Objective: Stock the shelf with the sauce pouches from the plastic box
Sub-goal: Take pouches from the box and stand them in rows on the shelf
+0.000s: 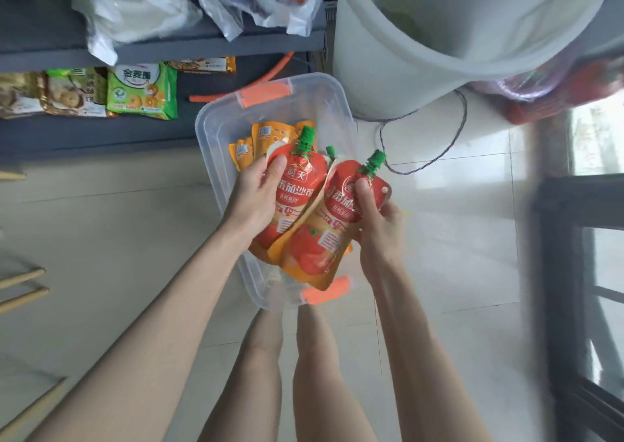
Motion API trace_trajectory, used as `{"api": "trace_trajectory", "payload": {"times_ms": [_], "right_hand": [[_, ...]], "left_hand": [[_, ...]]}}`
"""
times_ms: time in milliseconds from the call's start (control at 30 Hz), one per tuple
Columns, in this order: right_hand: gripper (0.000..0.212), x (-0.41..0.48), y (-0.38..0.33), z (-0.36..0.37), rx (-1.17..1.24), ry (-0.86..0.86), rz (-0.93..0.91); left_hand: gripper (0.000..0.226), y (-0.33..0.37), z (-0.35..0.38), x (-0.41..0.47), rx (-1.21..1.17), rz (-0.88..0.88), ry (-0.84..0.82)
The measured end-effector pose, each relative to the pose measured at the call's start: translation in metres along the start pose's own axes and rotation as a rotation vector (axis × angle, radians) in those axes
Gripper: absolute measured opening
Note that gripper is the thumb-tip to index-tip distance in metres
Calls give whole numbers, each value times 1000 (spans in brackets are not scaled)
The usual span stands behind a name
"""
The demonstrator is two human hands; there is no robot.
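A clear plastic box (pixel 216 127) with orange latches sits on the floor in front of a dark grey shelf (pixel 84 134). My left hand (pixel 256 198) grips a red tomato sauce pouch (pixel 297 192) with a green cap, thumb on its front. My right hand (pixel 378 229) holds a second red pouch (pixel 324 239), thumb pressed near its spout. The two pouches overlap above the box. A third green cap (pixel 330 151) peeks out between them. Several orange pouches (pixel 270 134) lie back side up inside the box.
Biscuit packs (pixel 141 90) lie on the lower shelf level, plastic bags (pixel 135 6) on the level above. A large white bucket (pixel 439 36) stands right of the box, with a thin cable (pixel 452 144) on the tiled floor. An orange hose (pixel 263 77) runs behind the box. My legs are below.
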State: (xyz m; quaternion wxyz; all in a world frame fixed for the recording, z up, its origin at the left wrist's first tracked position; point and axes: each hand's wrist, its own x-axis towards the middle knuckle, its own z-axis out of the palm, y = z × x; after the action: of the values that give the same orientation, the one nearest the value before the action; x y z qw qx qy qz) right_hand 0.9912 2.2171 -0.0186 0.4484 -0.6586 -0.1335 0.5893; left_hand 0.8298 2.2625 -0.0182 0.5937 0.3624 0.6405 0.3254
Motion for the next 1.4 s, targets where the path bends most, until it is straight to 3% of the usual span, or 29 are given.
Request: {"api": "trace_trajectory", "payload": {"times_ms": [100,200,400,600,767,933,1067,1200,1400], "right_hand": [[28,-31,-22,17,-23,-77,68],[26,-69,-40,35,-33,-176,239],[52,-138,-66,79,-138,-436,283],[21,-191,-71,137,-229,-499,214],[44,-239,-54,215,-204,-574,224],[36,-285,-35,316,-217,-676,109],[49,-323,-49,387,-352,-715,-84],[35,-344,-88,451,-389,-710,-314],[34,-355,-158,545,-320,-717,-539]], "left_hand": [[23,25,-17,-42,66,-35,101],[29,45,-38,-85,147,-122,193],[19,80,-95,-161,-212,-337,105],[35,103,-187,-216,-317,-254,45],[29,111,-275,-245,-395,-203,149],[25,118,-378,-262,-392,-150,173],[39,143,-452,-266,-392,-76,231],[34,192,-509,-256,-368,72,185],[33,273,-580,-229,-277,358,183]]}}
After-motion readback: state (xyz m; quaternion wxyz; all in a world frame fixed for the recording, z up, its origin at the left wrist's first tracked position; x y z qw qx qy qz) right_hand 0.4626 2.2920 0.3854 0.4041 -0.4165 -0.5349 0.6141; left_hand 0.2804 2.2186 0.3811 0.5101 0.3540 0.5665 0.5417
